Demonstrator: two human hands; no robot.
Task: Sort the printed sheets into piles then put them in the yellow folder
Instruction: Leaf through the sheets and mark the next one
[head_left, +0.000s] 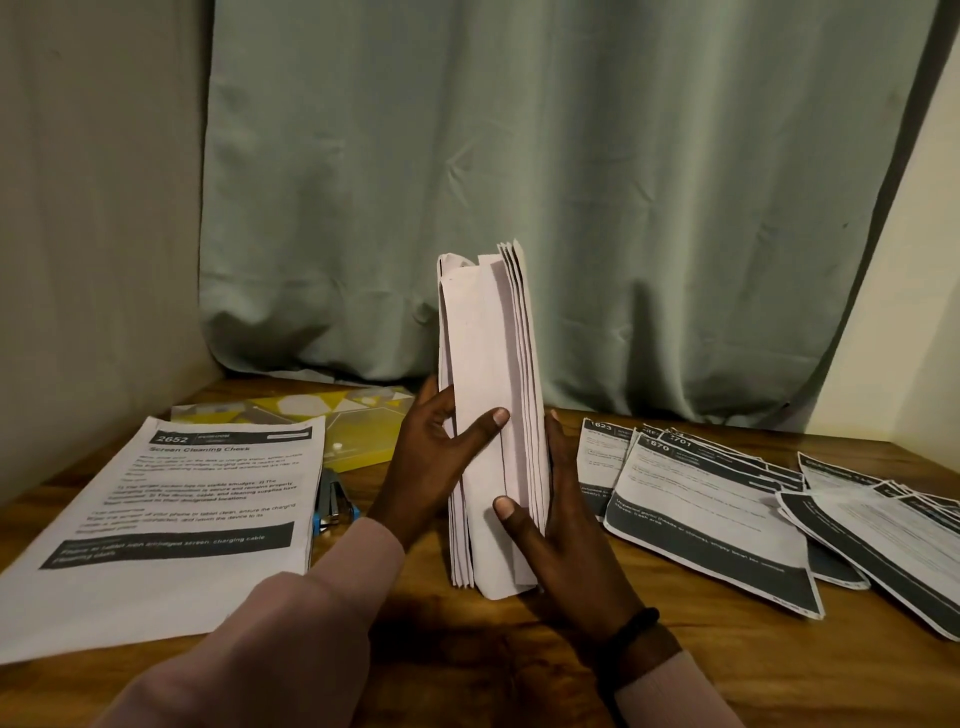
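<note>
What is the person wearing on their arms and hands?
Both arms have soft, pale pink long sleeves reaching the wrists. The right wrist has a thin black band around it. The left hand and right hand are bare: no gloves, and no rings visible on the fingers.

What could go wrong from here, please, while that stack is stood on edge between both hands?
The upright stack, held by the left hand and right hand, has uneven top edges; sheets may slip out or crumple. The fanned piles on the right lie loosely overlapped and could get mixed. The yellow folder is partly under the left pile, so pulling it out may disturb that pile.
</note>
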